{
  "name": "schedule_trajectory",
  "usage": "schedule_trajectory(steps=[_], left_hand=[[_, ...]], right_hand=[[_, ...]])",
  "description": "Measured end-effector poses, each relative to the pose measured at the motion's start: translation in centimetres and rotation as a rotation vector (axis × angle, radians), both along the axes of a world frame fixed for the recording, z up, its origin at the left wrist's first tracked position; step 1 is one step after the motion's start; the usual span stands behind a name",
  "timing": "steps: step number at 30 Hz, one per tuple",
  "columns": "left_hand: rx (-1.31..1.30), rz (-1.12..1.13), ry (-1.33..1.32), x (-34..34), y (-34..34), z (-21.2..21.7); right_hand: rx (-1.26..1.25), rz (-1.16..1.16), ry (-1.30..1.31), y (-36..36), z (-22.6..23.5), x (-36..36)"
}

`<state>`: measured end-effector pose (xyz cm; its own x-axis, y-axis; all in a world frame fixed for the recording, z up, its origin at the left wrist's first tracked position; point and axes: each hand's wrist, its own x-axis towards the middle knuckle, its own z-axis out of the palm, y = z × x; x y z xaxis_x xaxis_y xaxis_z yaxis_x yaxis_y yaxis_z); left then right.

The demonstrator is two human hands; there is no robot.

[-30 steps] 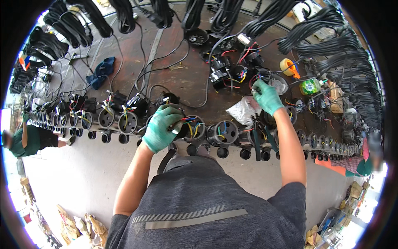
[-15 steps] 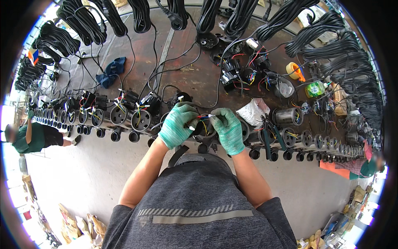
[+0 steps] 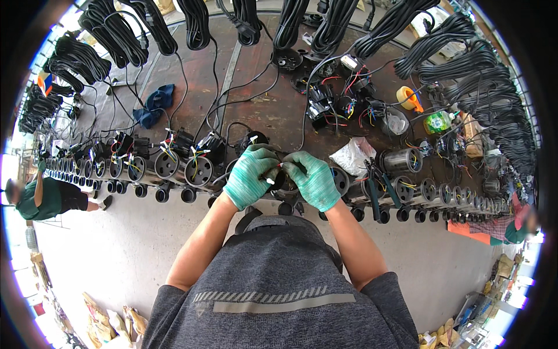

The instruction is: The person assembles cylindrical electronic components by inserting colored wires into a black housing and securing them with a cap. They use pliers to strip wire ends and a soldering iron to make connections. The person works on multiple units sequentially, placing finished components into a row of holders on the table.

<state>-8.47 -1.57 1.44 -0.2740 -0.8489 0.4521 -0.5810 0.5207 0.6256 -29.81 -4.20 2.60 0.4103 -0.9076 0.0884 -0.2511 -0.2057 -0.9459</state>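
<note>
My left hand [image 3: 251, 176] and my right hand [image 3: 315, 180], both in green knit gloves, meet over the row of metal housings at the table's near edge. The fingertips of both are pinched on thin wires [image 3: 281, 165], of which only a little red shows between them. A small white wire cap [image 3: 269, 181] sticks out below my left fingers. Under my hands stands a dark cylindrical housing [image 3: 285, 189], partly covered by the gloves. Just beyond my left hand lies a black motor part [image 3: 254, 139] with a white-capped lead.
Black-handled pliers [image 3: 381, 186] lean on the row, beside a plastic bag of white pieces [image 3: 353, 156]. Loose motors [image 3: 319, 104], orange tape [image 3: 410, 99], a green bottle [image 3: 439, 122] and a blue cloth [image 3: 154, 106] lie farther back. Coiled black cables [image 3: 289, 23] hang along the far side.
My right hand has moved left against my left hand. The wires and white cap that showed between them are now mostly hidden by the fingers.
</note>
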Motion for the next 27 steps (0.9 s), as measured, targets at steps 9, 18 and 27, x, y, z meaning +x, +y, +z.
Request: schedule_trajectory(steps=[9,18,27], left_hand=[[-0.045,-0.036,0.025,-0.3,0.0,0.7],[-0.031,-0.044,-0.019,0.2,-0.1,0.1],[-0.012,-0.047,0.024,0.0,-0.6,-0.2]], right_hand=[[-0.084,0.044,0.042,-0.6,-0.4,0.2],[-0.188,-0.071,0.207,0.3,2.8,-4.8],[0.064,-0.229,1.343,0.9,1.4,-18.5]])
